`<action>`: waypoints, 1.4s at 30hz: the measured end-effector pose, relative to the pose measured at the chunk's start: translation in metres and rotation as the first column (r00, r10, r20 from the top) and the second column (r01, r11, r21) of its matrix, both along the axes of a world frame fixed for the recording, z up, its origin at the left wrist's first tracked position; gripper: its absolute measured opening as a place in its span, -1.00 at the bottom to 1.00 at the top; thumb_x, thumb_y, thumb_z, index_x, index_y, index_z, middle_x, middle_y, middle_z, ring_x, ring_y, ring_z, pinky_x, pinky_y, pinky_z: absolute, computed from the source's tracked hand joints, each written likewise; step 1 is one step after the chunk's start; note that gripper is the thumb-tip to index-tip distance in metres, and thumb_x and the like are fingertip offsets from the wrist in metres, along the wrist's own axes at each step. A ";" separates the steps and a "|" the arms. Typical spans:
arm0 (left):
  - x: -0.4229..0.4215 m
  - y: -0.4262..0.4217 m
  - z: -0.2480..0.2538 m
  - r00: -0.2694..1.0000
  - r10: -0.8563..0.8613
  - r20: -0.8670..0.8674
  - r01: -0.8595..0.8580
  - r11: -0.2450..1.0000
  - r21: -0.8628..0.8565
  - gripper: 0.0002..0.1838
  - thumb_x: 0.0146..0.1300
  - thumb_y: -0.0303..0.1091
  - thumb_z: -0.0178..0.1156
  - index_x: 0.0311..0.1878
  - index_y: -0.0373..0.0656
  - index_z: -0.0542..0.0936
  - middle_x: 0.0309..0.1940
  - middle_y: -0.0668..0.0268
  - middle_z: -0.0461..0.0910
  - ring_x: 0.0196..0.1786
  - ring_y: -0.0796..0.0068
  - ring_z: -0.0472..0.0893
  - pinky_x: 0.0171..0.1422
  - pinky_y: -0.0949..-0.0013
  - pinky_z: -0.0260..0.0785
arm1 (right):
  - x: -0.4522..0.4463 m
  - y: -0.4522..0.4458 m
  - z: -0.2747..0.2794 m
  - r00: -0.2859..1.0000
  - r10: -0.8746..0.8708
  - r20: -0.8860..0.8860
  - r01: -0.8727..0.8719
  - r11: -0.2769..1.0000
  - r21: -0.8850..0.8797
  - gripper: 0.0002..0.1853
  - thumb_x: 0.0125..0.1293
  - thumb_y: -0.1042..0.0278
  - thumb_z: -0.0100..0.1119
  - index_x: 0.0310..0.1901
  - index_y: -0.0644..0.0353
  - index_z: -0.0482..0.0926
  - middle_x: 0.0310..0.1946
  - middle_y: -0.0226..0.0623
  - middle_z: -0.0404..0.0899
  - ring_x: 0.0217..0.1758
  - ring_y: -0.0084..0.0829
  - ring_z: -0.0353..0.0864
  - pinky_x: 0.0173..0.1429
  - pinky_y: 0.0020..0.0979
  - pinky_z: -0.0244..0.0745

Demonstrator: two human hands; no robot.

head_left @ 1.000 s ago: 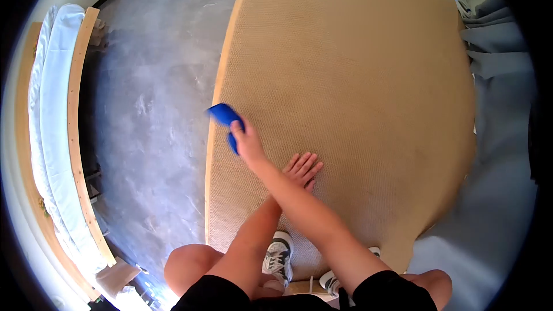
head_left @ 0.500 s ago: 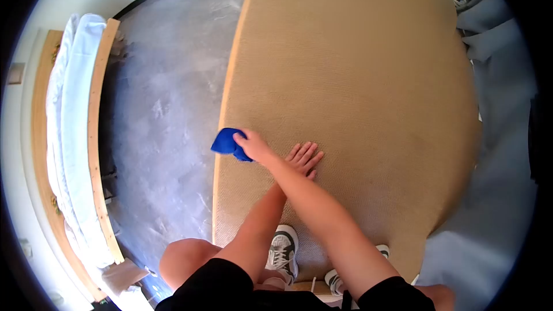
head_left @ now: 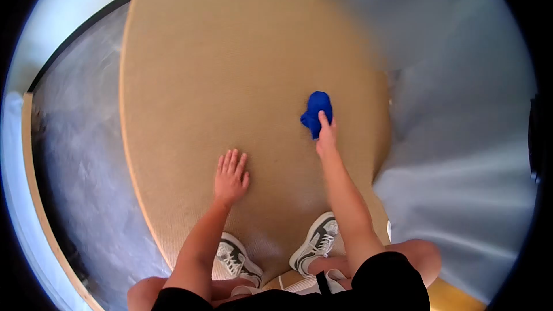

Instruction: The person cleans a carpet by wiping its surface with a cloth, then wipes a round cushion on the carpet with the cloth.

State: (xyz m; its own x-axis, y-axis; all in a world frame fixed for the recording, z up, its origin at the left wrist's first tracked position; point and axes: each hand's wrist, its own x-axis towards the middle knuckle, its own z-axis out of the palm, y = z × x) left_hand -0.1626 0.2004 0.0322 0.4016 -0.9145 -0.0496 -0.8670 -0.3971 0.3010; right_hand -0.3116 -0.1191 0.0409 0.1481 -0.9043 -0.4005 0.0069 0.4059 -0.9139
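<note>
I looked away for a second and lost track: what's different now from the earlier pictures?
The right hand has carried the blue cloth from the left edge of the tan mat across to its right side, so the forearms no longer cross. The view has swung right too. Unchanged: the left hand lies flat on the mat, and the right keeps its grip.

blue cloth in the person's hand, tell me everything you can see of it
The cloth is a solid deep blue, soft-looking and bunched up rather than spread flat. Its far end is rounded, a small fold juts out to the left, and a narrower tail hangs toward the person. The right hand grips its near right side, thumb on top. It sits over the right part of the tan mat, ahead of the left hand, which does not touch it. No print or label shows.
</note>
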 end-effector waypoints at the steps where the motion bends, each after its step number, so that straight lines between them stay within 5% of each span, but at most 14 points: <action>1: -0.016 -0.014 -0.003 1.000 -0.030 0.001 0.030 0.999 0.012 -0.29 0.45 -0.04 0.06 0.62 -0.02 0.28 0.64 0.10 0.18 0.70 0.11 0.08 0.78 -0.03 -0.19 | -0.020 -0.022 -0.001 0.990 -0.072 -0.124 0.065 0.996 -0.055 -0.37 0.50 0.01 0.27 0.38 0.35 0.47 0.28 -0.12 0.60 0.29 -0.27 0.59 0.41 -0.27 0.42; 6: -0.070 -0.068 -0.014 0.985 -0.166 -0.047 0.170 0.982 0.082 -0.28 0.54 0.03 -0.06 0.67 -0.01 0.16 0.68 0.12 0.06 0.74 0.15 -0.04 0.80 -0.01 -0.30 | -0.133 -0.141 -0.011 0.693 -0.323 -0.644 0.038 0.909 -0.416 -0.40 0.46 0.01 0.25 0.35 0.30 0.51 0.23 0.06 0.65 0.25 0.00 0.65 0.35 -0.16 0.48; 9: -0.080 -0.083 -0.026 0.980 -0.186 -0.062 0.192 0.975 0.110 -0.29 0.54 0.02 -0.07 0.67 -0.02 0.16 0.68 0.11 0.06 0.74 0.13 -0.04 0.80 -0.02 -0.30 | -0.168 -0.183 -0.001 0.483 -0.433 -0.761 -0.054 0.853 -0.519 -0.48 0.50 0.03 0.20 0.33 0.19 0.55 0.19 -0.02 0.67 0.21 0.00 0.66 0.29 -0.11 0.53; 12: -0.081 -0.087 -0.032 0.980 -0.176 -0.088 0.186 0.974 0.127 -0.29 0.53 0.00 -0.07 0.66 -0.03 0.17 0.68 0.09 0.06 0.73 0.09 -0.03 0.79 -0.05 -0.30 | -0.192 -0.217 -0.011 0.257 -0.497 -0.829 -0.138 0.830 -0.541 -0.46 0.51 0.00 0.14 0.38 0.13 0.52 0.22 -0.03 0.66 0.23 0.07 0.65 0.32 -0.04 0.52; 14: -0.083 -0.086 -0.031 0.988 -0.151 -0.041 0.153 0.987 0.056 -0.28 0.45 -0.02 0.00 0.63 -0.02 0.26 0.66 0.13 0.14 0.72 0.12 0.05 0.79 -0.05 -0.22 | -0.200 -0.228 -0.019 0.320 -0.315 -0.893 -0.224 0.891 -0.395 -0.38 0.50 -0.03 0.14 0.50 0.05 0.40 0.42 -0.03 0.49 0.41 0.03 0.53 0.44 -0.07 0.44; 16: -0.085 -0.086 -0.029 0.987 -0.157 -0.043 0.159 0.986 0.058 -0.28 0.43 -0.02 0.01 0.62 -0.02 0.27 0.65 0.12 0.15 0.71 0.10 0.06 0.78 -0.07 -0.20 | -0.198 -0.219 -0.027 0.198 -0.213 -0.957 -0.523 0.803 -0.287 -0.30 0.50 -0.04 0.14 0.59 -0.04 0.26 0.63 -0.07 0.17 0.61 0.01 0.26 0.58 -0.09 0.29; 17: -0.084 -0.087 -0.028 0.987 -0.154 -0.035 0.156 0.986 0.059 -0.28 0.41 -0.03 0.02 0.61 -0.02 0.29 0.64 0.11 0.17 0.71 0.08 0.07 0.78 -0.08 -0.18 | -0.202 -0.225 -0.033 0.265 -0.114 -0.957 -0.512 0.825 -0.240 -0.24 0.51 -0.06 0.13 0.64 -0.09 0.14 0.71 -0.12 -0.09 0.71 0.02 0.01 0.67 -0.10 0.14; 18: -0.083 -0.087 -0.028 0.987 -0.158 -0.034 0.160 0.985 0.061 -0.28 0.41 -0.03 0.02 0.61 -0.02 0.29 0.64 0.11 0.17 0.71 0.08 0.07 0.78 -0.08 -0.18 | -0.208 -0.228 -0.037 0.267 -0.113 -0.957 -0.508 0.828 -0.239 -0.24 0.51 -0.06 0.13 0.64 -0.09 0.14 0.71 -0.12 -0.09 0.71 0.02 0.01 0.67 -0.10 0.14; 24: -0.085 -0.090 -0.019 0.984 -0.175 -0.009 0.175 0.980 0.096 -0.29 0.39 -0.05 0.03 0.58 -0.08 0.34 0.63 0.08 0.19 0.69 0.04 0.10 0.76 -0.11 -0.15 | -0.204 -0.230 -0.080 0.397 -0.289 -0.871 -0.502 0.726 -0.470 -0.44 0.60 0.12 -0.02 0.54 0.13 0.34 0.61 0.05 0.17 0.69 0.04 0.07 0.72 -0.06 -0.02; 30: -0.083 -0.092 -0.025 0.984 -0.180 0.010 0.179 0.981 0.073 -0.29 0.40 -0.04 0.02 0.57 -0.12 0.35 0.61 0.02 0.22 0.69 0.00 0.11 0.76 -0.13 -0.13 | -0.094 -0.117 -0.078 0.452 -0.213 -0.866 -0.598 0.648 -0.472 -0.47 0.59 0.17 0.00 0.50 0.17 0.38 0.56 0.02 0.28 0.66 0.06 0.15 0.71 0.05 -0.03; 36: -0.084 -0.090 -0.026 0.982 -0.184 0.039 0.180 0.978 0.102 -0.30 0.41 -0.03 0.00 0.56 -0.12 0.36 0.59 0.01 0.25 0.68 -0.01 0.13 0.76 -0.13 -0.14 | -0.033 -0.059 -0.039 0.571 -0.062 -0.818 -0.667 0.546 -0.507 -0.52 0.59 0.12 0.03 0.41 0.17 0.49 0.47 0.02 0.41 0.57 0.00 0.33 0.62 -0.06 0.19; 38: -0.083 -0.090 -0.030 0.984 -0.176 0.034 0.174 0.983 0.053 -0.31 0.42 -0.04 0.01 0.56 -0.11 0.37 0.59 0.01 0.26 0.68 -0.01 0.13 0.76 -0.13 -0.15 | -0.058 -0.090 -0.012 0.633 0.078 -0.770 -0.512 0.788 -0.341 -0.54 0.57 0.12 0.08 0.35 0.18 0.55 0.31 0.05 0.58 0.40 0.05 0.53 0.40 -0.06 0.44; 41: -0.084 -0.092 -0.023 0.987 -0.161 -0.011 0.162 0.982 0.099 -0.31 0.42 -0.04 0.01 0.56 -0.11 0.36 0.60 0.02 0.25 0.68 0.00 0.12 0.76 -0.13 -0.16 | -0.119 -0.164 -0.004 0.589 -0.228 -0.775 -0.231 0.872 -0.432 -0.46 0.57 -0.04 0.09 0.27 0.30 0.58 0.17 0.08 0.67 0.27 0.08 0.63 0.34 -0.09 0.49; 42: -0.084 -0.092 -0.025 0.987 -0.158 -0.015 0.158 0.983 0.095 -0.31 0.42 -0.04 0.01 0.56 -0.11 0.36 0.60 0.02 0.25 0.68 0.00 0.12 0.76 -0.13 -0.16 | -0.150 -0.198 -0.015 0.592 -0.367 -0.718 -0.210 0.789 -0.577 -0.44 0.57 -0.05 0.09 0.29 0.31 0.57 0.14 0.13 0.68 0.24 0.10 0.65 0.34 -0.09 0.49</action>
State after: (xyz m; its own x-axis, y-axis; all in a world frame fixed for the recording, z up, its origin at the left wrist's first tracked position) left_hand -0.2471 0.1085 0.0069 0.2516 -0.9573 -0.1424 -0.9190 -0.2824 0.2752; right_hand -0.4614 -0.3169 0.0254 -0.0337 -0.9652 0.2592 -0.7924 -0.1322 -0.5955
